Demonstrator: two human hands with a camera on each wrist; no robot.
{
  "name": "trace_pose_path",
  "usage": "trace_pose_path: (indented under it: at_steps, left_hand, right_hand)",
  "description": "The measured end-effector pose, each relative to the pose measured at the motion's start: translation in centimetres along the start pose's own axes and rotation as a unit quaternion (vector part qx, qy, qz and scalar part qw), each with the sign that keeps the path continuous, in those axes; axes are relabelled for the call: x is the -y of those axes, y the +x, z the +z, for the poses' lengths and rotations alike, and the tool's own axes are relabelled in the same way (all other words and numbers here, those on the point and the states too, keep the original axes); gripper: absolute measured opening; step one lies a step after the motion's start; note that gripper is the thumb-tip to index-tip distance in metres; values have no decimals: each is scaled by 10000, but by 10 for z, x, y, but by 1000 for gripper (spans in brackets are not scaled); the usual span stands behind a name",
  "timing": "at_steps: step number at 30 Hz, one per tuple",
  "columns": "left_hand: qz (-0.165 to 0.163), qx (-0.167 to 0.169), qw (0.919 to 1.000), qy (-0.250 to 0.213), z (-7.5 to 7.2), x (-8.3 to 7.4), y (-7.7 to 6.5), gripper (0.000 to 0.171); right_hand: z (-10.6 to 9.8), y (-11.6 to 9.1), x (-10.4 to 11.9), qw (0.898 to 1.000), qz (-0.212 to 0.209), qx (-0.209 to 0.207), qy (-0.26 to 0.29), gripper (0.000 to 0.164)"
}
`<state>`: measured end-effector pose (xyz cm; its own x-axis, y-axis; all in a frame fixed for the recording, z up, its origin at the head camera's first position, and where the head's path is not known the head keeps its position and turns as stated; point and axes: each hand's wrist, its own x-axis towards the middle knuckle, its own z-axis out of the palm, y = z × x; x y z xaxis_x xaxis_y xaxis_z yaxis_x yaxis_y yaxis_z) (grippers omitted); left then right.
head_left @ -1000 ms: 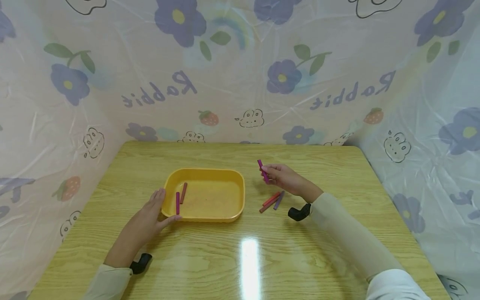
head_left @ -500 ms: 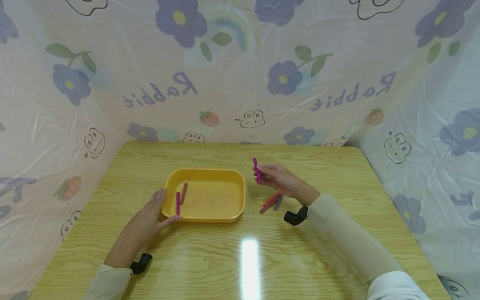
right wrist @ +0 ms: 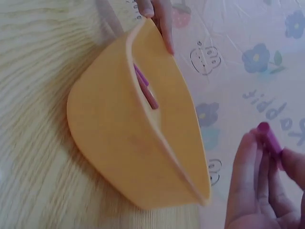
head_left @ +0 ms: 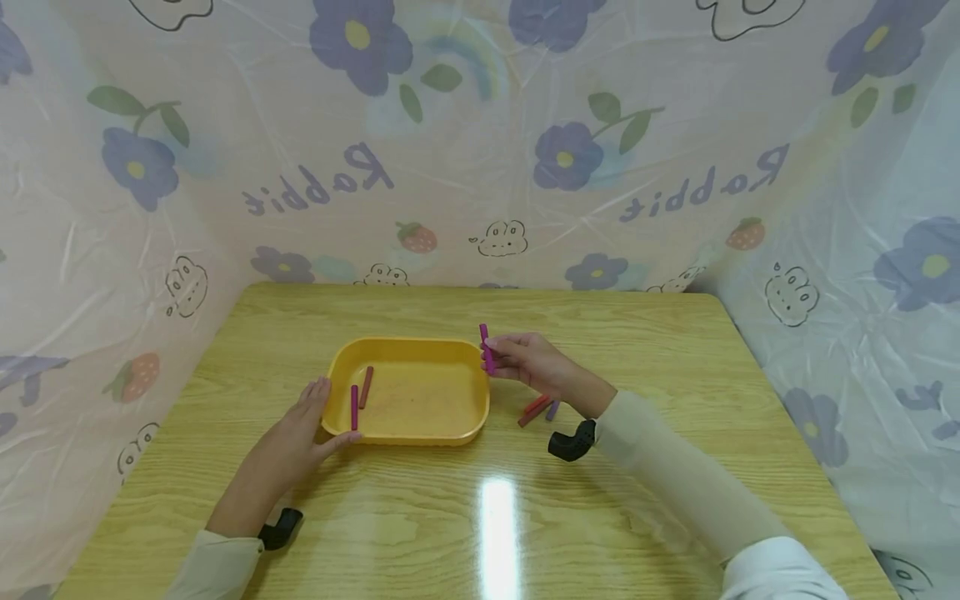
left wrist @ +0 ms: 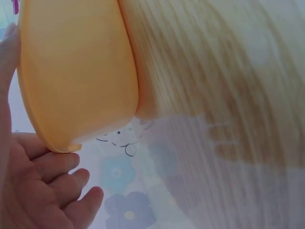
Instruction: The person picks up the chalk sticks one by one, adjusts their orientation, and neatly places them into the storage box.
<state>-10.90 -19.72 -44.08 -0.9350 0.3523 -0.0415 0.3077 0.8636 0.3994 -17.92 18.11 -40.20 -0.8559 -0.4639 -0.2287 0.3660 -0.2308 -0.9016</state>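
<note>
My right hand [head_left: 536, 362] pinches a magenta crayon [head_left: 487, 354] between thumb and fingertips, just over the right rim of the yellow tray [head_left: 427, 396]. In the right wrist view the crayon [right wrist: 270, 140] points outward from the fingertips, apart from the tray. My left hand [head_left: 292, 433] rests against the tray's left end, its fingers fairly straight along the side and its thumb on the near rim. Inside the tray, near its left end, lie a dark magenta crayon [head_left: 355, 407] and a brownish-red crayon [head_left: 366, 387].
Right of the tray, partly behind my right wrist, lie a red-orange crayon [head_left: 536, 403], a brownish-red one and a purple crayon [head_left: 552, 410] on the wooden table [head_left: 405, 517]. A patterned sheet [head_left: 450, 167] encloses the table's back and sides.
My right hand has moved left with the magenta crayon, from above the loose crayons to the tray's right rim. The left hand and tray have stayed in place.
</note>
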Motion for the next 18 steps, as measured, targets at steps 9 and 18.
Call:
trace_pose_path:
  at_steps: [9,18]
  left_hand:
    - [32,-36,10000,-2,2,1,-1,105]
    - [90,-112,9999,50,3,2,0,104]
  right_hand:
    - [22,14,-11,9995,193,-134,-188,28]
    - [37,29,-21,9969,532,-467,-343,28]
